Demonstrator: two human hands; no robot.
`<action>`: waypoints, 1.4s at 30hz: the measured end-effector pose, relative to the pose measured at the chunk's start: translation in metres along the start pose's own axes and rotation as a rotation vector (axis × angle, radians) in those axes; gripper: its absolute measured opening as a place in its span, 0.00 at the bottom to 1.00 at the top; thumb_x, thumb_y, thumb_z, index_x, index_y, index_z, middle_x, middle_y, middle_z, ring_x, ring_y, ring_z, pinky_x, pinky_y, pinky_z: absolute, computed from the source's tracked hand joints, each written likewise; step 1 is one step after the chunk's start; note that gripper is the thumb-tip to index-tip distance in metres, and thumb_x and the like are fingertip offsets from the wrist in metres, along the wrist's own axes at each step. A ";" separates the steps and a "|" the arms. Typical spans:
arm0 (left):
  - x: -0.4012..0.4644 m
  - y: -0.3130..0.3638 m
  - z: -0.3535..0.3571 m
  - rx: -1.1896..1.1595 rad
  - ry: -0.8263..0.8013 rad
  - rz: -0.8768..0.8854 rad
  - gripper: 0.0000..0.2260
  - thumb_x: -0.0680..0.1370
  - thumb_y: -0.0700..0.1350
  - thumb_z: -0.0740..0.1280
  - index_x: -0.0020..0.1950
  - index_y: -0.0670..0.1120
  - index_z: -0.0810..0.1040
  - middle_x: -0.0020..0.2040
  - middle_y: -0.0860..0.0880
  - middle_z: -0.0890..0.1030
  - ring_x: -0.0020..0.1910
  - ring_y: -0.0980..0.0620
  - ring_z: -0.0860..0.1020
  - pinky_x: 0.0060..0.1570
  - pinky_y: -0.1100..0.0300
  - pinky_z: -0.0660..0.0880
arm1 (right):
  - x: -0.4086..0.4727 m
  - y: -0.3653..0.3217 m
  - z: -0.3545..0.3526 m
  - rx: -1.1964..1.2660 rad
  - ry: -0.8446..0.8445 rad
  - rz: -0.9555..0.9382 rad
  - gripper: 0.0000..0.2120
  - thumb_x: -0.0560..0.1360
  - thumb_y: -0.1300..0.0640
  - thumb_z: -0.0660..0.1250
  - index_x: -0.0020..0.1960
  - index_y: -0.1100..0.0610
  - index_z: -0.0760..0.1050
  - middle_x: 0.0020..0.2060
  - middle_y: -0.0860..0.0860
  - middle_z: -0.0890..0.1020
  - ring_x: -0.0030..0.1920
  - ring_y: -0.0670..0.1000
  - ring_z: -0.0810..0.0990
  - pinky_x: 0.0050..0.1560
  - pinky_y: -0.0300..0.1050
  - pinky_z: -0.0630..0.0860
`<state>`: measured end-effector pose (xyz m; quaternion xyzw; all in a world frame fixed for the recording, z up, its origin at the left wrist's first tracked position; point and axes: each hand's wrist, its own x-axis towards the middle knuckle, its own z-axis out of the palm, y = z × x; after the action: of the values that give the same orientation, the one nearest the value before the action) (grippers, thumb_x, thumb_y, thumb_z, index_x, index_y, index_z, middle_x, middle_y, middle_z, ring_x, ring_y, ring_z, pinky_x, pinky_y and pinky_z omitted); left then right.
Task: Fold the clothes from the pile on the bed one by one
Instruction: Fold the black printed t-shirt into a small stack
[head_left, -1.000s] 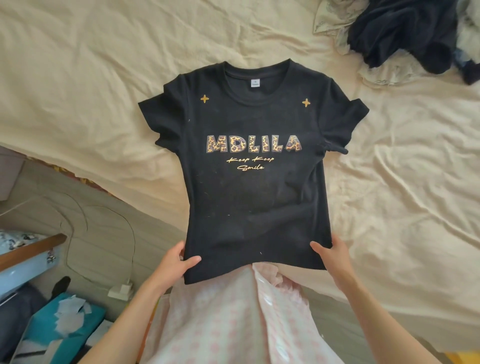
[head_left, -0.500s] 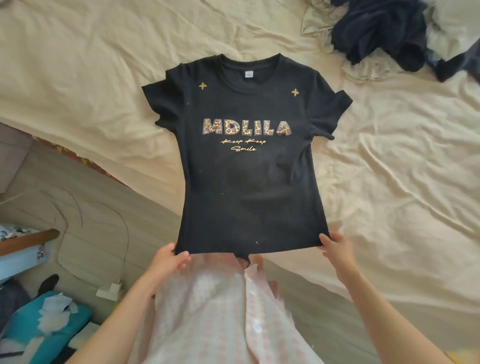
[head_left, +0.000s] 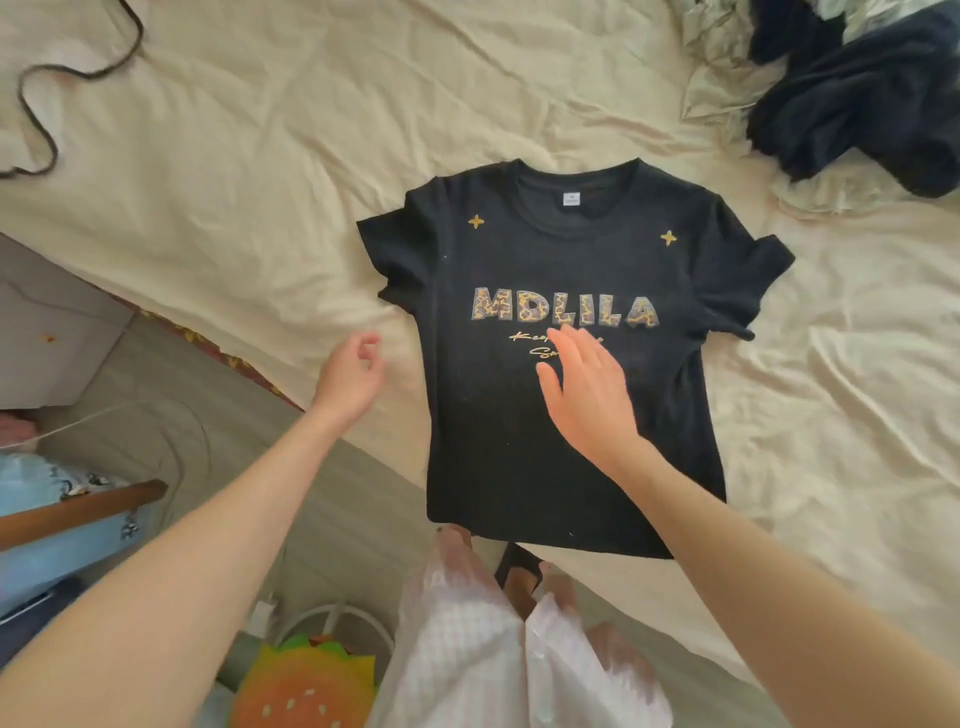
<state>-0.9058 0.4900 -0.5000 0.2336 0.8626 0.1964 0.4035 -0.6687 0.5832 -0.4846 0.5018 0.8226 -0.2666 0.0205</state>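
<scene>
A dark cable (head_left: 36, 104) snakes across the cream bedsheet (head_left: 260, 171) at far left, cut off by the frame edge. The left hand (head_left: 347, 375) hovers beside the shirt, fingers loosely curled and holding nothing. A black T-shirt (head_left: 561, 415) printed "MDLILA" lies flat, face up, near the bed's edge. The right hand (head_left: 584, 392) is over its chest with fingers straight and together, hiding part of the script lettering. A pile of dark clothes (head_left: 857, 104) sits top right, partly cropped.
</scene>
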 end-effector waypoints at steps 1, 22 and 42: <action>0.020 0.011 -0.009 0.058 0.007 0.061 0.16 0.80 0.40 0.59 0.68 0.43 0.69 0.64 0.44 0.73 0.62 0.45 0.73 0.60 0.54 0.70 | 0.013 -0.014 0.006 0.001 -0.007 -0.051 0.21 0.80 0.54 0.59 0.70 0.60 0.67 0.70 0.54 0.70 0.72 0.55 0.64 0.70 0.51 0.61; 0.152 0.064 -0.056 -0.342 -0.212 0.073 0.05 0.77 0.41 0.67 0.43 0.45 0.73 0.40 0.48 0.78 0.38 0.53 0.78 0.38 0.61 0.77 | 0.121 -0.109 0.081 -0.330 0.416 -0.365 0.07 0.65 0.68 0.65 0.33 0.57 0.74 0.30 0.51 0.74 0.34 0.54 0.73 0.42 0.48 0.71; 0.078 0.117 0.023 0.327 -0.329 0.719 0.14 0.78 0.47 0.65 0.63 0.48 0.75 0.45 0.52 0.72 0.46 0.55 0.71 0.51 0.61 0.69 | 0.057 -0.058 0.031 1.457 0.009 0.957 0.07 0.80 0.59 0.58 0.57 0.55 0.73 0.52 0.54 0.82 0.52 0.50 0.82 0.53 0.47 0.79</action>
<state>-0.9026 0.6323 -0.4993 0.6085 0.6702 0.1451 0.3993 -0.7526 0.5954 -0.5041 0.6827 0.1481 -0.6873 -0.1990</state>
